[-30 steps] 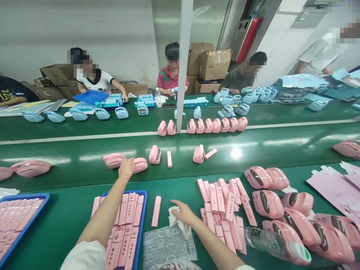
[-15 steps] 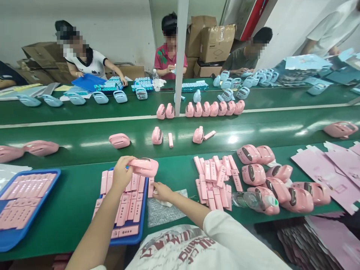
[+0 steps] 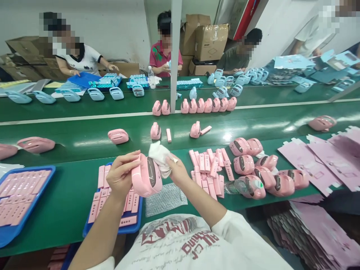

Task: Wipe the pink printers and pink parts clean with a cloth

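My left hand [image 3: 121, 173] grips a glossy pink plastic housing [image 3: 142, 179] with a handle and a dark oval window that faces right. It is held up in front of me, over the table's near part. From the right, my right hand [image 3: 176, 168] pinches a white cloth [image 3: 159, 155] close against the housing's window side. Whether the cloth presses on the surface is hard to make out. Beneath my left forearm lies a blue tray [image 3: 140, 221] of pink rectangular pieces. A sheet of bubble wrap [image 3: 165, 200] lies beside that tray.
Loose pink rectangular pieces [image 3: 209, 168] are heaped to the right, near a clear bottle [image 3: 239, 186] and several pink housings [image 3: 244, 165]. Another blue tray [image 3: 42, 202] stands at left. Pink housings [image 3: 118, 136] sit on the green conveyor [image 3: 84, 150]. Co-workers handle blue parts opposite.
My right hand has risen from the table by the tray, bringing the white cloth up to the housing. My left hand has turned the housing so its dark window shows.
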{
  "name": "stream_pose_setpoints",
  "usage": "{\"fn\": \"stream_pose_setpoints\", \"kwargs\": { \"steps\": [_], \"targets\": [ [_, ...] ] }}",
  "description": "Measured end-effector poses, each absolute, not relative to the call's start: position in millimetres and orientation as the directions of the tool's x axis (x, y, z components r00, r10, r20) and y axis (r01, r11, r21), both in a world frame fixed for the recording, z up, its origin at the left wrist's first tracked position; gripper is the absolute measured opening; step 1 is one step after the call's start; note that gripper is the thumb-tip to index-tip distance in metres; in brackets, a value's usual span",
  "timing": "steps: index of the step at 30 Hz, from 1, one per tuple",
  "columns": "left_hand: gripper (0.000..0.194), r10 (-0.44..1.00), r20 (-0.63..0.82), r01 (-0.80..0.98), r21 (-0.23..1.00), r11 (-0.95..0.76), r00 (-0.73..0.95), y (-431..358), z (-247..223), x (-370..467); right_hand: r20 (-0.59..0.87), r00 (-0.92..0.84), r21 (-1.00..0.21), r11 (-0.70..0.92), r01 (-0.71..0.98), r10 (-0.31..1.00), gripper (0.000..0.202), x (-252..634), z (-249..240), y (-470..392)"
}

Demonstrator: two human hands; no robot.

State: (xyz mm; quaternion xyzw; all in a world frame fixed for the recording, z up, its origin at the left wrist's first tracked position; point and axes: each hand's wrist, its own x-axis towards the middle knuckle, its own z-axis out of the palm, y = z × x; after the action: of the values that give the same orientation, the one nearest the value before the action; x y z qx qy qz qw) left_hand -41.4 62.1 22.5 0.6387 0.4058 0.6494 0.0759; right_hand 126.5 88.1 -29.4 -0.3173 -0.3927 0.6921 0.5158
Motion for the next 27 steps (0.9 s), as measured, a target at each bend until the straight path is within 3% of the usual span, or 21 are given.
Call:
{"fn": "stream_pose_setpoints", "kwargs": {
  "steps": [4, 6, 10, 13, 15, 18, 21, 24, 27],
  "targets": [
    [0.02, 0.615, 0.748, 0.393, 0.658, -0.642, -0.25, 60, 25, -29, 0.383, -0.425, -0.915, 0.274, -0.297, 0.82, 0.044, 129, 1, 57],
    [0.022, 0.656, 0.701, 0.318, 0.712, -0.625, -0.281, 57, 27, -24, 0.445, -0.437, -0.893, 0.355, -0.276, 0.782, 0.046, 132, 4, 54],
    [0.018, 0.778, 0.545, 0.068, 0.83, -0.554, -0.313, 52, 35, -19, 0.291, -0.36, -0.935, 0.184, -0.304, 0.886, 0.057, 137, 3, 59],
    [0.018, 0.878, 0.387, -0.195, 0.873, -0.447, -0.281, 48, 44, -16, 0.141, -0.409, -0.915, -0.039, -0.401, 0.902, 0.068, 137, 3, 52],
    [0.018, 0.929, 0.274, -0.305, 0.888, -0.344, -0.249, 45, 51, -13, 0.015, -0.509, -0.845, -0.261, -0.467, 0.861, 0.078, 135, 5, 43],
    [0.015, 0.972, 0.109, -0.256, 0.953, -0.161, -0.208, 46, 58, -6, -0.102, -0.578, -0.694, -0.474, -0.542, 0.809, 0.077, 131, 9, 28],
    [0.029, 0.983, -0.035, -0.203, 0.979, -0.003, -0.18, 53, 59, -3, -0.223, -0.46, -0.602, -0.492, -0.628, 0.86, 0.063, 132, 13, 23],
    [0.045, 0.983, -0.138, -0.225, 0.968, 0.108, -0.12, 57, 51, -7, -0.28, -0.349, -0.593, -0.447, -0.67, 0.894, 0.056, 137, 15, 26],
    [0.041, 0.967, -0.158, -0.258, 0.961, 0.103, -0.202, 45, 38, -11, -0.251, -0.254, -0.629, -0.357, -0.691, 0.934, 0.053, 140, 15, 27]
  ]
}}
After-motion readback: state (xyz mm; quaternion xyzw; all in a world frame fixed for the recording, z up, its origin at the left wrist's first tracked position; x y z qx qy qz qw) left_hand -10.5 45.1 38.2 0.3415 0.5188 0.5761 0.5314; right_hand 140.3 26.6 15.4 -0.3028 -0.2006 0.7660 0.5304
